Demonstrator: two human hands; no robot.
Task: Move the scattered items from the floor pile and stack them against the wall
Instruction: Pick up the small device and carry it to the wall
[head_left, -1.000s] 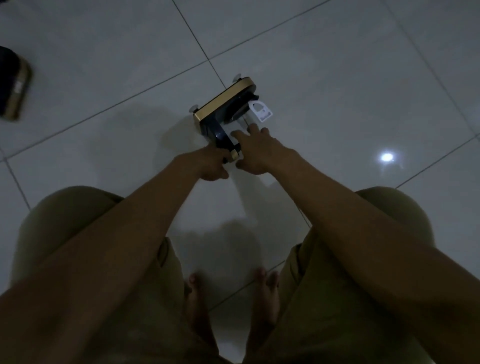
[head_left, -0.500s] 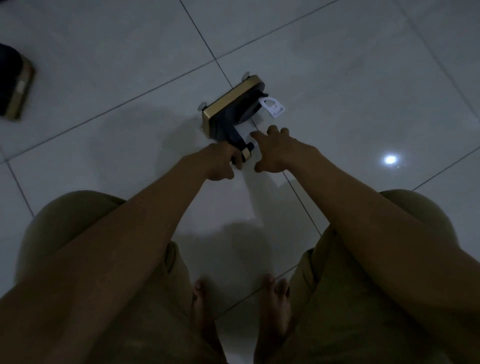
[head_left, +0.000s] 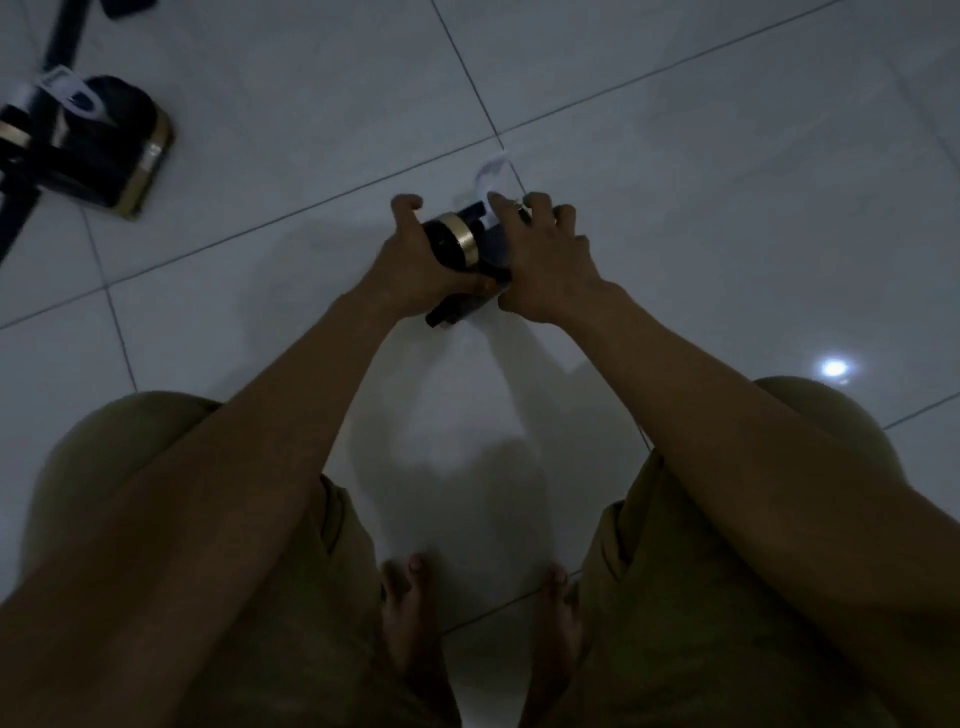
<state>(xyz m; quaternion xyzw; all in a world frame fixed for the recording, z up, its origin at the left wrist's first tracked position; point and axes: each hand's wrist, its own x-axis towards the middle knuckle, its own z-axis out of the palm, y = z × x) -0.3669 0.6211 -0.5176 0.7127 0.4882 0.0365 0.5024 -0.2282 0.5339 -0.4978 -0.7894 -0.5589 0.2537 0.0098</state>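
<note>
A black piece with a gold band (head_left: 460, 244) is held between both hands just above the white tiled floor (head_left: 701, 171). My left hand (head_left: 415, 260) grips its left side, fingers curled around it. My right hand (head_left: 540, 254) holds its right side, with the fingers spread over the top. A white paper tag (head_left: 491, 179) sticks out beyond the piece, by my right fingertips. Much of the piece is hidden by my hands.
At the far left lies another black piece with gold trim (head_left: 111, 150), a white tag (head_left: 70, 93) on it, and dark rods (head_left: 31, 140) crossing it. My knees and bare feet (head_left: 483, 597) are at the bottom. A light reflection (head_left: 834, 368) shines at right.
The black and gold piece was lying flat on the floor; both hands now hold it lifted and turned. The view has shifted, bringing the pile at the left further into sight.
</note>
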